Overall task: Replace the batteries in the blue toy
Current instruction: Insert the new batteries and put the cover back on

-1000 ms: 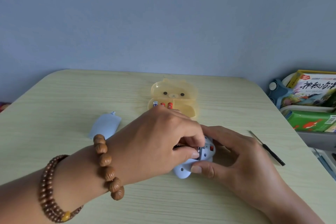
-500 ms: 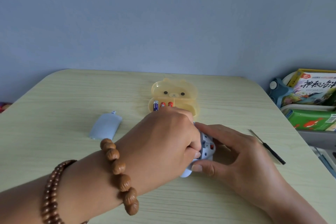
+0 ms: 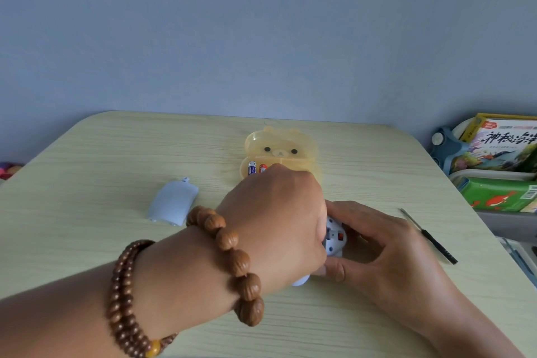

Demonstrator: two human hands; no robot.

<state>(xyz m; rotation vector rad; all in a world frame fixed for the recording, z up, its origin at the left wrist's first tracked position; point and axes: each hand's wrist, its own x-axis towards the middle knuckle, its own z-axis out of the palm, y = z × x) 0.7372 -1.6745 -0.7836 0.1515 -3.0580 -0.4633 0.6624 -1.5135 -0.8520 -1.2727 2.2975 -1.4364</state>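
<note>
The blue toy [image 3: 334, 238] lies on the wooden table [image 3: 87, 183] under both hands, with only its open underside and a lower tip showing. My right hand [image 3: 386, 247] grips it from the right, thumb at its near edge. My left hand [image 3: 279, 218] covers the toy's left part with fingers curled down onto it; what those fingers touch is hidden. The toy's pale blue cover [image 3: 173, 202] lies apart to the left. Behind the hands, the yellow bear-shaped case [image 3: 280, 148] stands open with batteries [image 3: 255, 168] in its left compartment.
A thin black screwdriver [image 3: 430, 237] lies on the table to the right of my right hand. Off the table's right edge stand books and boxes [image 3: 499, 166]. Beaded bracelets [image 3: 229, 261] circle my left wrist.
My left hand has slid further right and forward over the toy, hiding more of it and part of the case. My right hand keeps its hold on the toy.
</note>
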